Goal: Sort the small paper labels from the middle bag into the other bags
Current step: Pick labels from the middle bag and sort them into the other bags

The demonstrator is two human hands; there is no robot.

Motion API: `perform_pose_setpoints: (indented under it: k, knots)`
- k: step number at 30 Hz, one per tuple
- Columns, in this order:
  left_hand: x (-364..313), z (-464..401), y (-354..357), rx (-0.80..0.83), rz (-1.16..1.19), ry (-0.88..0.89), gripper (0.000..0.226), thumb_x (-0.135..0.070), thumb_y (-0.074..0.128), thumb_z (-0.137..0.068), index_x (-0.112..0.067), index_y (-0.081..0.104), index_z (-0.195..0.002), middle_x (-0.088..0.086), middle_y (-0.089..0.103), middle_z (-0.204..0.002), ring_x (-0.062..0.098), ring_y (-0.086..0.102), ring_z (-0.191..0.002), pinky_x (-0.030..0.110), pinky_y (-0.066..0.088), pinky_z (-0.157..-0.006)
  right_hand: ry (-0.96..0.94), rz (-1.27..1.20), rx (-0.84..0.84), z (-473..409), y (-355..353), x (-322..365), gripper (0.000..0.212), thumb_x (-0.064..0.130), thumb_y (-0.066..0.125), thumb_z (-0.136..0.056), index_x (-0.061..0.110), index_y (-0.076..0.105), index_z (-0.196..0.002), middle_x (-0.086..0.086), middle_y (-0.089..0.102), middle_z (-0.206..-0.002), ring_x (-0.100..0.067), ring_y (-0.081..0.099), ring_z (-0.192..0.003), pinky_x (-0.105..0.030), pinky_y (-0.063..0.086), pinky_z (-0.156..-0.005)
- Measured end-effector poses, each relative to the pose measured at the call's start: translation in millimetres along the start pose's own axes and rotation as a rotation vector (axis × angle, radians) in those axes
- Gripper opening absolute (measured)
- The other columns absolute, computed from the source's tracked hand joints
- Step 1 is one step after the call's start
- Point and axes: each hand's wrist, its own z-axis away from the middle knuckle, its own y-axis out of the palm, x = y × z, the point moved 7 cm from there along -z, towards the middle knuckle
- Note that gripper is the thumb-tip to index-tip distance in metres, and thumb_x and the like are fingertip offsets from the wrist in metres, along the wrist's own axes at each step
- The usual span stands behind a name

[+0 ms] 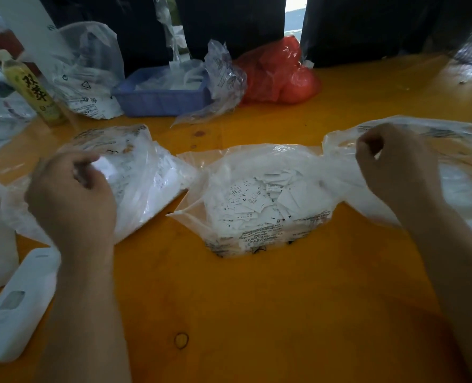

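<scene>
- The middle bag (257, 167), clear plastic with printed black text along its near edge, lies open on the orange table (257, 299), directly ahead.
- A heap of small paper labels (257, 200) sits inside it; size letters such as XL and M show on some.
- The left bag (135, 167), also clear plastic holding white paper, lies just left of the middle bag, their edges close together.
- The left hand (72, 197) rests on the near left part of that bag, fingers curled; a small white piece shows at its fingertips, though motion blur makes it unclear whether it is a label or a fold of the bag.
- The right bag (450, 172) lies to the right, its edge meeting the middle bag.
- The right hand (392, 164) is curled with thumb and fingers pinching the upper edge of the right bag.
- Far across the table stand a blue basket (160, 100) holding plastic, a red bag (279, 73) to its right, and a bottle (33, 89) at far left.
- A white device (16, 305) lies at near left.
</scene>
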Motion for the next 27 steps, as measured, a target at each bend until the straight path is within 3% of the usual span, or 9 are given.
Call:
perform_pose_setpoints:
  k: [2,5,7,11,15,18,21,23,27]
  knots:
    - [15,0,9,0.140,-0.102,-0.041,0.028,-0.005,0.054,-0.100,-0.008,0.077,-0.116,0.019,0.077,-0.112,0.038,0.071,-0.102,0.052,0.058,-0.092,0.056,0.287,0.198,-10,14,-31,0.022,0.016,0.054,-0.102,0.009,0.067,-0.087,-0.011,0.067,-0.084,-0.030,0.060,-0.073,-0.034,0.046,-0.063]
    - [22,3,28,0.331,-0.291,-0.050,0.029,-0.011,0.053,-0.102,-0.010,0.077,-0.119,0.023,0.074,-0.118,0.050,0.060,-0.113,0.056,0.050,-0.099,0.130,0.513,0.499,-4,31,-52,0.028,0.032,0.056,-0.101,0.019,0.068,-0.123,-0.016,0.065,-0.124,-0.036,0.062,-0.108,-0.039,0.051,-0.082]
    - [22,7,36,0.403,-0.457,-0.073,0.031,-0.019,0.051,-0.104,-0.020,0.076,-0.123,0.019,0.065,-0.133,0.049,0.041,-0.132,0.055,0.036,-0.104,0.131,0.487,0.484,-4,33,-51,0.029,0.031,0.057,-0.101,0.021,0.069,-0.125,-0.014,0.067,-0.123,-0.034,0.063,-0.107,-0.039,0.052,-0.081]
    - [13,13,38,0.388,-0.435,-0.068,0.033,-0.020,0.049,-0.106,-0.022,0.072,-0.129,0.011,0.058,-0.150,0.045,0.023,-0.147,0.059,0.027,-0.110,0.100,0.453,0.275,-9,22,-48,0.027,0.020,0.052,-0.103,0.011,0.074,-0.090,-0.012,0.067,-0.081,-0.027,0.054,-0.071,-0.034,0.043,-0.063]
    - [-10,15,25,0.182,-0.255,0.009,0.032,-0.020,0.049,-0.104,-0.019,0.072,-0.126,0.007,0.062,-0.144,0.042,0.031,-0.146,0.060,0.029,-0.107,0.067,0.347,0.127,-7,7,-35,0.045,0.019,0.047,-0.104,0.007,0.061,-0.063,-0.009,0.052,-0.056,-0.024,0.042,-0.051,-0.031,0.032,-0.055]
    - [-40,25,22,0.097,-0.059,0.120,0.029,-0.022,0.048,-0.104,-0.019,0.072,-0.121,0.008,0.067,-0.130,0.035,0.045,-0.135,0.046,0.032,-0.103,0.048,0.230,0.019,-7,-6,-24,0.044,0.012,0.049,-0.099,0.006,0.053,-0.056,-0.009,0.047,-0.052,-0.025,0.041,-0.047,-0.027,0.026,-0.050]
    - [-77,54,36,0.259,0.276,0.160,0.023,-0.017,0.051,-0.108,-0.017,0.071,-0.119,-0.001,0.069,-0.118,0.015,0.057,-0.112,0.026,0.040,-0.093,-0.026,0.031,-0.120,-1,-15,-6,0.019,0.014,0.056,-0.099,0.008,0.070,-0.089,-0.005,0.068,-0.080,-0.025,0.060,-0.069,-0.032,0.047,-0.061]
    - [-99,82,50,0.464,0.490,0.124,0.021,-0.020,0.051,-0.109,-0.023,0.069,-0.119,-0.016,0.067,-0.112,0.001,0.061,-0.098,0.012,0.046,-0.081,-0.050,-0.200,-0.148,8,-15,11,0.011,0.022,0.061,-0.100,0.018,0.070,-0.106,0.013,0.067,-0.086,-0.007,0.061,-0.073,-0.016,0.047,-0.065]
    - [-120,126,74,0.812,0.752,-0.004,0.036,-0.052,0.051,-0.100,-0.032,0.064,-0.127,-0.021,0.071,-0.114,0.000,0.070,-0.102,0.017,0.057,-0.083,-0.067,-0.682,0.014,31,4,44,0.013,0.021,0.073,-0.094,0.027,0.069,-0.105,0.016,0.070,-0.086,-0.009,0.065,-0.071,-0.014,0.053,-0.062]
